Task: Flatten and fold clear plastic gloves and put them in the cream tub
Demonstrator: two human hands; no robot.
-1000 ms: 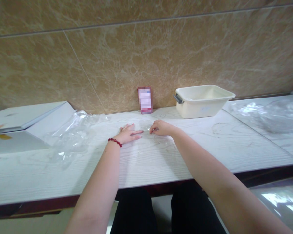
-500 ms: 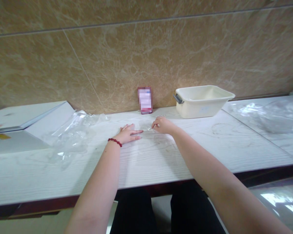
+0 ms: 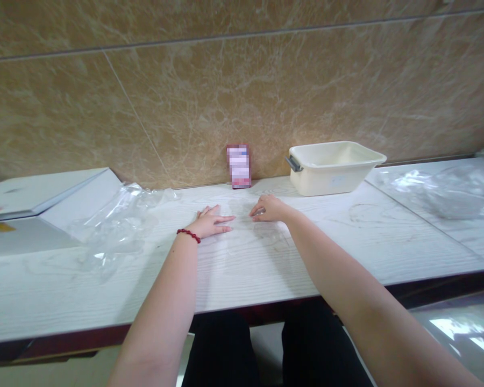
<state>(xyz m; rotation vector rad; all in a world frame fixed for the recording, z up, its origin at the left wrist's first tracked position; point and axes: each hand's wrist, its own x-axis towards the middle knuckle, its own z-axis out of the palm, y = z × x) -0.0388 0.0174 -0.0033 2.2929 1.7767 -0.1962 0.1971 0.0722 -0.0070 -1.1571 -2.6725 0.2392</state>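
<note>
My left hand [image 3: 210,221], with a red bead bracelet [image 3: 189,235] at the wrist, lies flat with its fingers spread. It presses on a thin clear plastic sheet or bag [image 3: 246,244], whose outline is faint against the white wood-grain table [image 3: 153,290]. Across from it, my right hand [image 3: 267,208] hovers or rests at the plastic's right side. Its fingers are bent, and a small gap shows between thumb and forefinger with nothing visible in it.
A cream plastic bin [image 3: 325,180] with a grey latch stands by the wall, right of a propped phone [image 3: 239,167]. Crumpled clear plastic [image 3: 116,231] lies beside a white box [image 3: 76,207] at left. More clear plastic [image 3: 460,188] lies far right.
The fingertips of my right hand have parted from a raised, shiny fold of the plastic, which now looks flatter. My left hand has stayed in place.
</note>
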